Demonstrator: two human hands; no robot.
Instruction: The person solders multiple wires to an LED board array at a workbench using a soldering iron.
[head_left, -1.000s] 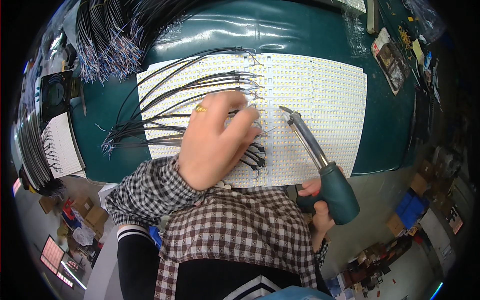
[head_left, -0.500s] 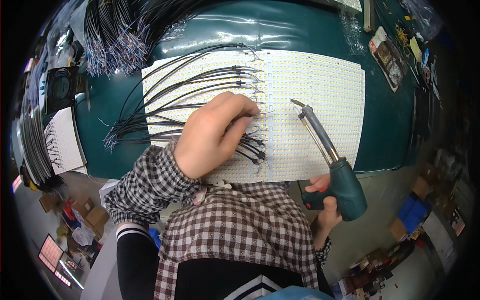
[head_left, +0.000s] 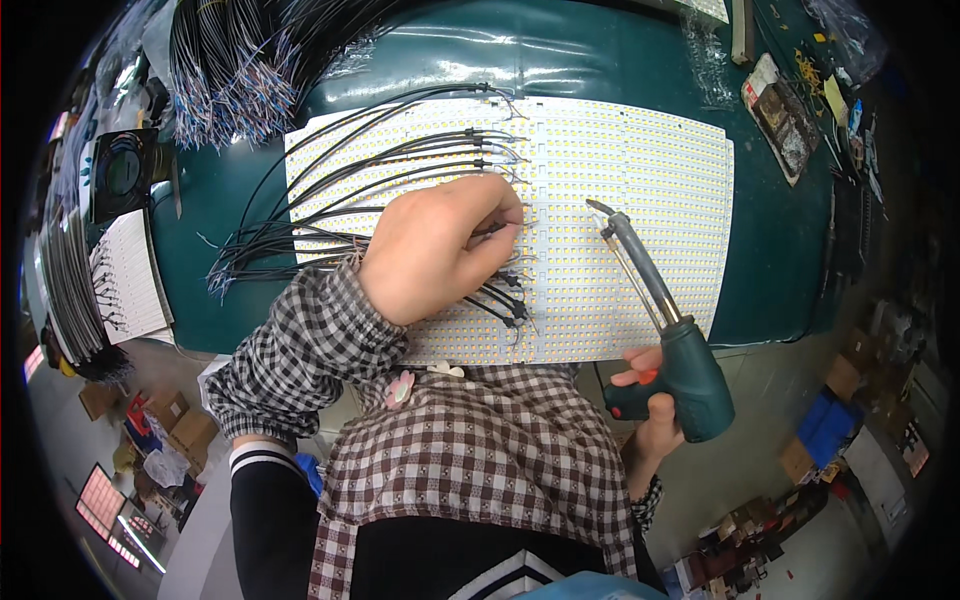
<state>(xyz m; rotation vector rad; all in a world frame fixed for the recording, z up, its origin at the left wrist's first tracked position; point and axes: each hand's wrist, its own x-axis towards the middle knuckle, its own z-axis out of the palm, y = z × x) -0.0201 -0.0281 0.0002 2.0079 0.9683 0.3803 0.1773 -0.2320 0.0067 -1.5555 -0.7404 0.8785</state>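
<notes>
My left hand (head_left: 435,245) is over the middle of a white LED board (head_left: 640,260), thumb and forefinger pinched on a black cable whose end is mostly hidden by the fingers. More black cables (head_left: 400,160) run leftward from the board's middle strip, their thin stripped ends lying along it. Gripped in my right hand (head_left: 655,415) is a dark green pistol-shaped soldering gun (head_left: 690,380), at the board's near right. Its metal tip (head_left: 597,207) points up and left above the board, apart from the cable ends.
A green mat (head_left: 440,65) covers the table. Bundles of black cables (head_left: 235,80) lie at the far left, beside a black fan-like device (head_left: 124,175). Another wired white board (head_left: 130,278) is at left. A grimy open box (head_left: 780,120) lies at far right.
My left thumb and forefinger have drawn closer together around the cable, and the hand has shifted slightly. The soldering gun stays almost where it was.
</notes>
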